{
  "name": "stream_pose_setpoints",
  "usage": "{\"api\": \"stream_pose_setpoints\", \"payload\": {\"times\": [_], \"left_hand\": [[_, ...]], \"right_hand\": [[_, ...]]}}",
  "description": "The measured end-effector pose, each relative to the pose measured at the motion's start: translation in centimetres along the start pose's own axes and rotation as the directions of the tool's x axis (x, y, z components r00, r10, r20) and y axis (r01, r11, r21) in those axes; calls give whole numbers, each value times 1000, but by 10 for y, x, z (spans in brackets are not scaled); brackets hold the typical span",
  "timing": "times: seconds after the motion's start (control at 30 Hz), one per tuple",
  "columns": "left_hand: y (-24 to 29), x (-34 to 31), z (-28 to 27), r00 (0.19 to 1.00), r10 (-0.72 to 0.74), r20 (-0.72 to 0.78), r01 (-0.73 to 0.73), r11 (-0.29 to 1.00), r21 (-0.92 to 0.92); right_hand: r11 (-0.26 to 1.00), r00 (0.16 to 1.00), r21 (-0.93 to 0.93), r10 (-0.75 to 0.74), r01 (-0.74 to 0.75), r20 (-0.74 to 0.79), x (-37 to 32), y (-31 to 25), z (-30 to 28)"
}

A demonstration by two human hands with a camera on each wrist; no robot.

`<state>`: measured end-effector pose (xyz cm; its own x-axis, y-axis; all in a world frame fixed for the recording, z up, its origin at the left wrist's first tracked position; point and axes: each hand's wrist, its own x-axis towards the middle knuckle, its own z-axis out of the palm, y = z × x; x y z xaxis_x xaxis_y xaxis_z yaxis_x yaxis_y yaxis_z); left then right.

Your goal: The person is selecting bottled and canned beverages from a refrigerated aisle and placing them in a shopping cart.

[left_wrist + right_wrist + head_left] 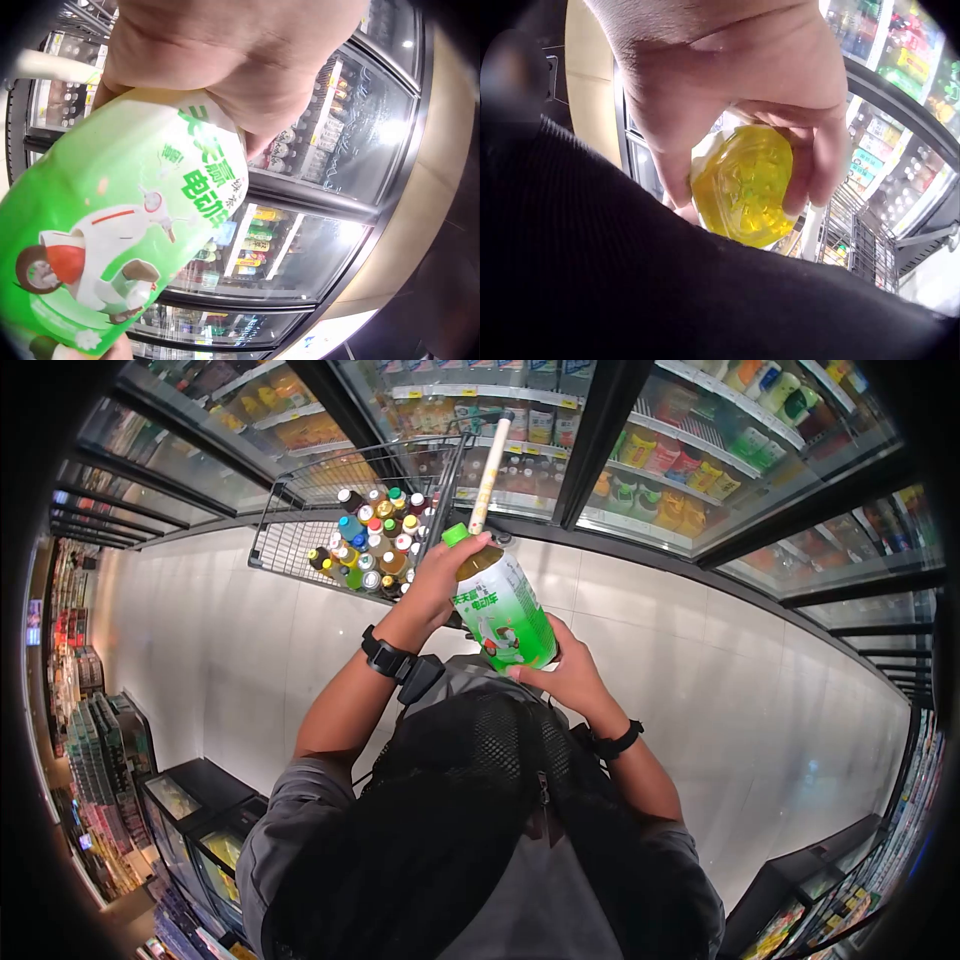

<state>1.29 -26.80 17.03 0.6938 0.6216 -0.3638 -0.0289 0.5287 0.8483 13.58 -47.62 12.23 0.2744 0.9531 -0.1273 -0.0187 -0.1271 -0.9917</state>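
Note:
A large bottle of tea-coloured drink [508, 610] with a green cap and a green-white label is held in front of the chest in the head view. My left hand [432, 588] grips its upper part, thumb near the cap. Around the lower end curl the thumb and fingers of my right hand [575, 672]. The left wrist view shows the label [112, 225] close up, printed with a white scooter. From the right wrist, the yellowish base of the bottle [746, 191] appears between my thumb and fingers.
Ahead stands a wire shopping cart [285, 545] holding many capped bottles [380, 535]; its pale handle bar [490, 475] rises beside my left hand. Glass-doored fridges [680, 470] line the aisle. Dark display cases [195, 800] stand behind at left, on a tiled floor [680, 650].

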Motion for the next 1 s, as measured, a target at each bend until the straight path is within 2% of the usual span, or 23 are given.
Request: {"api": "stream_pose_setpoints", "payload": {"times": [0.07,0.1,0.13,0.2,0.23,0.27,0.3,0.33,0.4,0.47,0.5,0.53,0.6,0.63,0.67,0.73,0.8,0.83,0.9,0.93,1.0], "left_hand": [[10,-7,-6,995,-48,-88,51,998,33],[12,-9,-11,993,-39,-107,38,999,-7],[17,-12,-18,992,-23,-125,23,1000,-6],[28,-18,-37,990,31,-136,-27,999,31],[31,-18,-51,987,81,-139,-70,994,85],[37,-17,-67,984,91,-155,-78,993,86],[41,-15,-83,965,192,-181,-141,955,261],[45,-12,-100,939,289,-188,-186,885,427],[56,-6,-143,931,292,-220,-153,857,493],[66,10,-196,871,445,-210,-177,681,711],[64,26,-234,840,489,-235,-152,629,762],[74,39,-267,846,461,-269,-100,631,770],[100,64,-328,844,369,-389,15,709,705],[108,81,-360,813,384,-438,37,717,697],[115,93,-390,794,410,-449,-15,751,660],[132,120,-448,756,409,-511,121,680,723],[125,157,-521,708,477,-521,126,641,757],[122,177,-556,673,463,-577,235,606,760],[106,211,-621,627,497,-600,224,623,750],[106,224,-636,615,506,-605,231,617,752],[100,242,-656,603,503,-619,355,525,773]], "right_hand": [[1000,998,8,-10,10,55,7,1,10],[1000,996,20,-14,12,89,11,0,15],[999,994,23,-26,23,109,18,-2,20],[999,962,-7,42,-41,271,33,-4,26],[999,957,-6,36,-36,288,43,-4,32],[990,973,-131,-28,59,230,55,0,40],[955,979,-259,-97,141,177,67,4,48],[956,977,-258,-94,143,191,81,8,55],[738,910,-544,-394,399,131,113,15,74],[743,922,-562,-374,364,102,148,28,97],[683,918,-643,-388,347,83,165,33,108],[616,912,-718,-404,324,65,183,39,119],[604,957,-792,-272,87,-102,208,51,143],[556,959,-831,-248,23,-139,220,52,150],[508,958,-860,-222,-46,-182,229,51,158],[468,960,-879,-194,-91,-203,243,47,167],[489,913,-862,-275,-136,-300,250,45,169],[474,910,-859,-241,-193,-337,253,41,169],[471,907,-850,-209,-234,-365,261,36,172],[470,908,-845,-187,-254,-376,266,36,173],[440,900,-856,-200,-272,-388,272,41,172]]}}
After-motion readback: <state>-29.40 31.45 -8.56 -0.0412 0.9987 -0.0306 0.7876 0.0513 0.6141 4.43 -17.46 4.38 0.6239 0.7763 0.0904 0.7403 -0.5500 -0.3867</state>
